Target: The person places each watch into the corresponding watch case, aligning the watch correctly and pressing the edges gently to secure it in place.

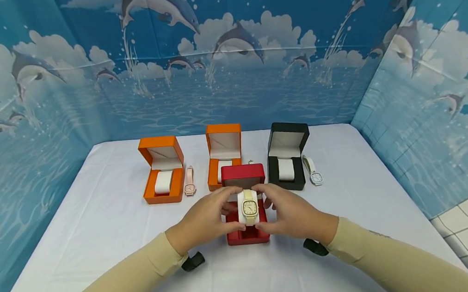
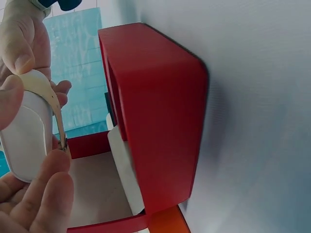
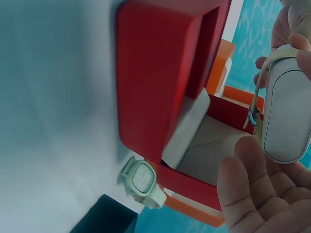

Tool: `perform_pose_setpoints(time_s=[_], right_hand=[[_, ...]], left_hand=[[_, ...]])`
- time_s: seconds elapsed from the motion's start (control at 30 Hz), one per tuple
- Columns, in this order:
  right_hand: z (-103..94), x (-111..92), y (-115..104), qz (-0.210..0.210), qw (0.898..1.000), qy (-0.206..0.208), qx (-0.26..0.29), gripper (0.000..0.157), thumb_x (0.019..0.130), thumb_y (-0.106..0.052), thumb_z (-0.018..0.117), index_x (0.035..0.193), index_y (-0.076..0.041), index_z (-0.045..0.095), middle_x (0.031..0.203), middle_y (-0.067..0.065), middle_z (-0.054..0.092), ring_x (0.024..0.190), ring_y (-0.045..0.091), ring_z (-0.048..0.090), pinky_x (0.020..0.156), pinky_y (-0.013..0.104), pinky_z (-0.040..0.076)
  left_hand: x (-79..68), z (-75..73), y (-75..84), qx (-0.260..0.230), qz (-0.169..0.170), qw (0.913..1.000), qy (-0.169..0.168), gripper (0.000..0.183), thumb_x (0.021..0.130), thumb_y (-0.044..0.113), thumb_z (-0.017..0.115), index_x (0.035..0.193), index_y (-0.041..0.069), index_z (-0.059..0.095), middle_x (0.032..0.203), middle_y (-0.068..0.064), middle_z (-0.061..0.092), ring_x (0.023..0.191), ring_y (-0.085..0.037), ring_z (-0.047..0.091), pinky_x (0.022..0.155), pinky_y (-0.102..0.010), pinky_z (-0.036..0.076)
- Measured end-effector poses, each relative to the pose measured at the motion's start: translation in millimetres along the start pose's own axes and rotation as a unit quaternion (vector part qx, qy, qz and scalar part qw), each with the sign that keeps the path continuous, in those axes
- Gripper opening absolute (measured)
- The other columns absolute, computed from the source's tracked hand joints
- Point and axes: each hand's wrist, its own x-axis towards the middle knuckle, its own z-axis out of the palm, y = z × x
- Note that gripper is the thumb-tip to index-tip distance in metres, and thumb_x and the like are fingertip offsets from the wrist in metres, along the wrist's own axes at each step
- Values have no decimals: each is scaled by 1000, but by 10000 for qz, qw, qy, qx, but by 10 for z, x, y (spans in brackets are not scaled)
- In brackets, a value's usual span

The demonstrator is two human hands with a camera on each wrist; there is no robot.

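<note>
head: high, facing forward-down over table (image 1: 100, 241) | wrist views: close, from left and right, sharing red box (image 2: 163, 116)

dolphin curtain (image 1: 234, 99) behind; black box (image 1: 289, 185) (lid up); pink watch (image 1: 189, 184) beside leftmost orange box (image 1: 162, 199)

My left arm (image 1: 122, 281) and right arm (image 1: 400, 254), both in long tan fabric sleeves (image 1: 156, 255), reach forward from the lower left and lower right of my head feed and slant inward. Cuffs end at the left wrist (image 1: 177, 239) and right wrist (image 1: 329, 228). My bare left hand (image 1: 207, 216) and bare right hand (image 1: 293, 210) face each other, near but apart, each thumb on the near side, index finger arched on the far side, curled in a pinching grip.
</note>
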Motion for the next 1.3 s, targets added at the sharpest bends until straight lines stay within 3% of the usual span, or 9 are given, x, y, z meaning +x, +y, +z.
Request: perform_pose_setpoints(time_s=[0.23, 0.5, 0.77, 1.03, 1.13, 1.3], right_hand=[[71, 17, 58, 69, 9999, -88, -46, 80, 83, -27, 91, 149, -10, 49, 126, 0, 64, 104, 21, 64, 81, 34, 64], [124, 26, 97, 24, 9999, -131, -76, 77, 83, -27, 91, 147, -11, 51, 127, -2, 64, 102, 14, 64, 84, 36, 64], [158, 43, 113, 51, 9996, -214, -161, 74, 84, -27, 90, 145, -11, 52, 124, -2, 64, 101, 11, 64, 87, 35, 63], [194, 59, 127, 43, 9993, -312, -219, 71, 84, -26, 90, 143, -10, 53, 125, -1, 64, 103, 11, 64, 93, 37, 62], [208, 62, 128, 50, 9989, -319, -326, 71, 84, -27, 90, 143, -10, 54, 127, -1, 64, 104, 11, 63, 94, 37, 61], [222, 65, 130, 73, 9978, -316, -580, 72, 85, -30, 90, 145, -9, 56, 135, 2, 61, 113, 13, 61, 99, 38, 60]], left_hand=[[-10, 40, -25, 374, -140, 9991, -129, 81, 87, 37, 88, 154, 12, 49, 128, 0, 65, 80, -5, 67, 70, -20, 57], [-14, 69, -69, 462, -100, 9986, -243, 80, 89, 36, 86, 155, 12, 48, 125, 0, 65, 77, -9, 66, 67, -20, 55], [-9, 118, -106, 682, -114, 9973, -239, 78, 89, 37, 86, 153, 12, 50, 115, 1, 65, 74, -4, 59, 66, -19, 53], [-4, 159, -127, 821, -143, 9963, -193, 75, 88, 37, 87, 149, 11, 53, 121, 0, 65, 76, -4, 55, 68, -18, 52], [-3, 173, -134, 872, -192, 9958, -218, 75, 87, 38, 88, 148, 12, 53, 125, 1, 66, 80, -6, 57, 70, -21, 53], [0, 195, -150, 1035, -291, 9938, -266, 74, 87, 40, 87, 148, 13, 55, 137, 0, 66, 110, -14, 65, 99, -35, 59]])
